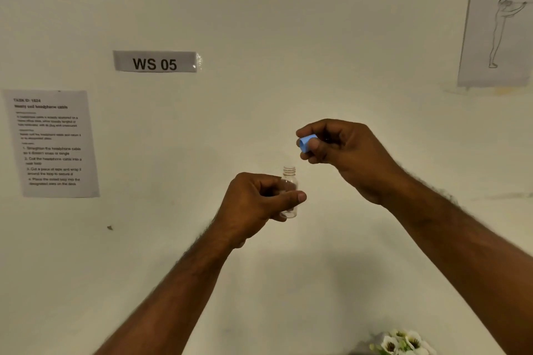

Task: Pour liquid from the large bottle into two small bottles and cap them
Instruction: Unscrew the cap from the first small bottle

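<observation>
A small clear plastic bottle [290, 181] is held upright in the air in front of a white wall, gripped around its body by my left hand [259, 204]. Its threaded neck is bare and uncapped. My right hand [340, 153] is up and to the right of the bottle's mouth, pinching a light blue cap [306, 143] between thumb and fingers. The cap is apart from the neck. The large bottle and a second small bottle are out of view.
On the wall are a "WS 05" label [155, 62], a printed instruction sheet [53, 144] at left and a line drawing on paper [499, 29] at top right. White flowers [403, 343] show at the bottom edge.
</observation>
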A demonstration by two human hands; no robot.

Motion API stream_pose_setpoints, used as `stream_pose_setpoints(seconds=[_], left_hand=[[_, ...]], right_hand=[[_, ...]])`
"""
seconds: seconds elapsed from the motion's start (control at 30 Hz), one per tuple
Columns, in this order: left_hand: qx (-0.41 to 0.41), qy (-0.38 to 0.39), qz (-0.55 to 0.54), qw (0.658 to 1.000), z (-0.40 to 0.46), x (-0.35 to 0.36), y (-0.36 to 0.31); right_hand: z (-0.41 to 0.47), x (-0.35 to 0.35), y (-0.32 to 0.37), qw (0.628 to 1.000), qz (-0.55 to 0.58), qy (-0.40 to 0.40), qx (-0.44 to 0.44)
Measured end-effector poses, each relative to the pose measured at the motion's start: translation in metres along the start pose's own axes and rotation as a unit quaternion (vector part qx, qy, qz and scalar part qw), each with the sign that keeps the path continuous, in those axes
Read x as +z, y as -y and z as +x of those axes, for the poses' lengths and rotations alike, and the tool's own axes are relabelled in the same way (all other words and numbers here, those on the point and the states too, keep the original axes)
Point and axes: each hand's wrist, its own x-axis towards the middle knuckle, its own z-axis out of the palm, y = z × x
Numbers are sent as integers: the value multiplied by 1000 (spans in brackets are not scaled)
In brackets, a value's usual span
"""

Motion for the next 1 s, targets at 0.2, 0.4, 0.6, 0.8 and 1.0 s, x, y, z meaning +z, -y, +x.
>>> stream_pose_setpoints(seconds=[0.2,0.4,0.6,0.8,1.0], left_hand=[[-38,13,-30,999,-30,-10,32],[-97,52,54,992,-96,-15,97],[-189,75,81,976,-177,-14,174],[-252,93,71,961,-255,-11,239],[-287,93,90,949,-301,-7,285]], right_hand=[[-47,19,-38,984,154,-27,80],[-121,59,-92,972,173,-61,148],[-204,110,-141,966,124,-20,225],[-290,163,-188,950,47,41,304],[-357,204,-221,921,-45,107,373]])
